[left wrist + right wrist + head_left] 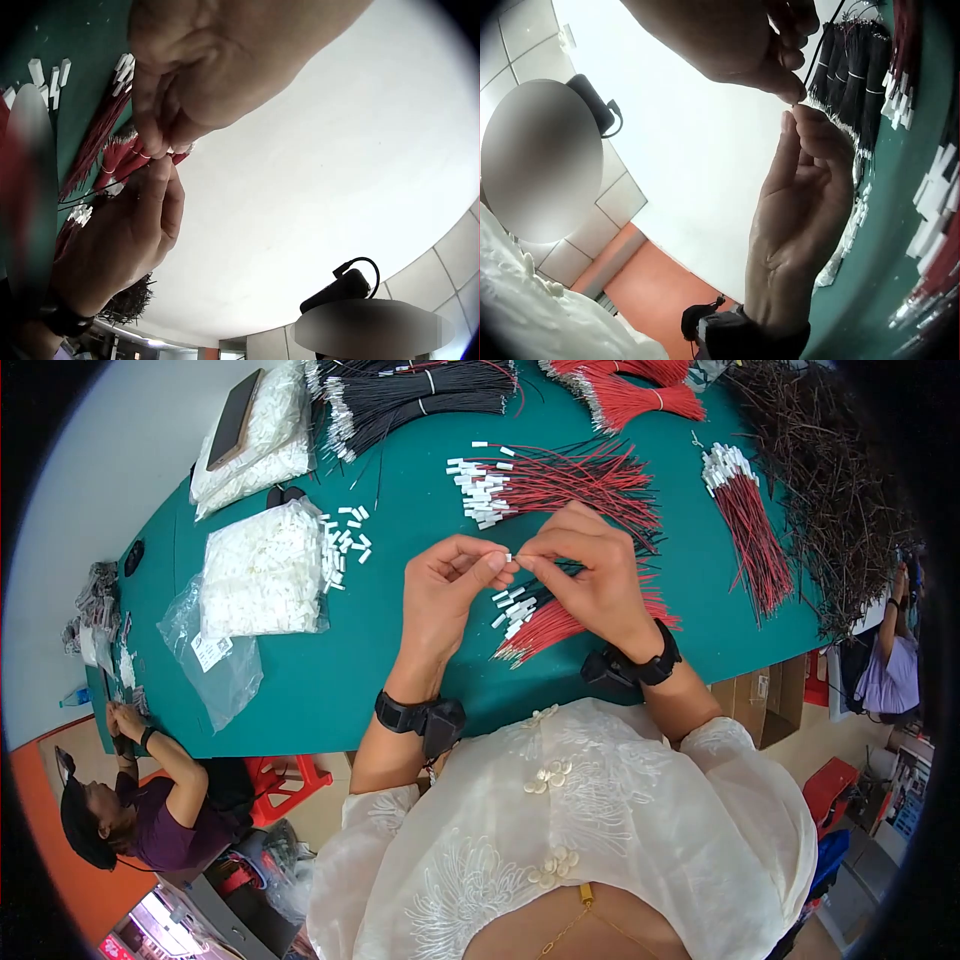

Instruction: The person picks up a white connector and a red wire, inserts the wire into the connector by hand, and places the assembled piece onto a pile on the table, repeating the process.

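Both hands meet over the table in the head view. My left hand [440,595] pinches a small white connector housing [508,558] between thumb and forefinger. Close against it, my right hand [595,575] pinches a thin black wire [822,54] near its end, at the housing. The wire trails away past the right hand in both wrist views; the fingertips hide where wire and housing meet. Below the hands lies a bundle of red wires [555,635] with bare metal tips, beside black wires bearing white housings [512,610].
Beyond the hands lies a pile of red and black wires with white housings [485,495]. Loose housings [345,545] and a bag of housings [262,585] sit left. Black wire bundles [425,395] lie at the back, another finished-looking bundle [745,525] right. A person [160,800] sits at left.
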`<state>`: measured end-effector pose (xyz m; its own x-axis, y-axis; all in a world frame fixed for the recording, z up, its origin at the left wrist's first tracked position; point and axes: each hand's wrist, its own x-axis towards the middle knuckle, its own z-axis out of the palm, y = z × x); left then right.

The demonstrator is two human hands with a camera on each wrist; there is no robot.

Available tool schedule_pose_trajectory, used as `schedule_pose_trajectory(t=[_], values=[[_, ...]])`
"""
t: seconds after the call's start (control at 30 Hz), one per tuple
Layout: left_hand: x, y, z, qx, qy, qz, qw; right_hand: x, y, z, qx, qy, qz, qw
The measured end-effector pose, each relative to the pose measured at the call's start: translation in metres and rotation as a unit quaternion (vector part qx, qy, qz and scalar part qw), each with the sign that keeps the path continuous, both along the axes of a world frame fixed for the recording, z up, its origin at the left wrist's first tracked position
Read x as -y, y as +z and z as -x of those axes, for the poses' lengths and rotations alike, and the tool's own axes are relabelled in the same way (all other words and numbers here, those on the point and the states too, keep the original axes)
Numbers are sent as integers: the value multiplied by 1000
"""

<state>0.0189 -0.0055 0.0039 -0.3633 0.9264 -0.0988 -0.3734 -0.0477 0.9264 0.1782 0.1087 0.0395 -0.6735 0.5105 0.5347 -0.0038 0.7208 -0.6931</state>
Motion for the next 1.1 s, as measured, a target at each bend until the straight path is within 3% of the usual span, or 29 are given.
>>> schedule_pose_trajectory(t=[0.23,0.33,0.43,0.5,0.57,0.6,0.63,0.67,0.73,0.83,0.93,0.97,1.07,1.1], values=[[1,2,10,-10,23,-4,1000,-5,1,-1,-1,37,60,997],[1,6,20,-15,57,-6,998,-11,18,-13,174,16,236,956],[3,9,23,-15,99,-1,995,-27,3,-13,86,-61,138,985],[1,5,18,-144,80,30,986,-36,0,-16,41,-103,87,990],[1,1,16,-207,68,43,975,-44,5,-20,66,-143,-112,981],[4,-3,18,-337,1,38,941,-46,6,-21,77,-162,-209,961],[6,-6,19,-459,-65,32,885,-44,6,-22,77,-163,-209,961],[8,-9,18,-570,-130,26,811,-38,7,-25,153,-40,-145,977],[6,-13,16,-575,-127,20,808,-26,9,-30,290,207,-8,934],[6,-12,17,-588,-120,13,800,0,-15,-18,304,234,-64,921],[5,-4,18,-388,-103,112,909,6,-25,-14,318,225,-104,915],[5,-2,18,-387,-102,112,910,6,-25,-14,326,221,-125,911],[4,2,21,-178,-57,81,979,5,-20,-14,307,222,-89,921],[4,2,22,-178,-55,81,979,4,-17,-13,297,223,-72,926]])
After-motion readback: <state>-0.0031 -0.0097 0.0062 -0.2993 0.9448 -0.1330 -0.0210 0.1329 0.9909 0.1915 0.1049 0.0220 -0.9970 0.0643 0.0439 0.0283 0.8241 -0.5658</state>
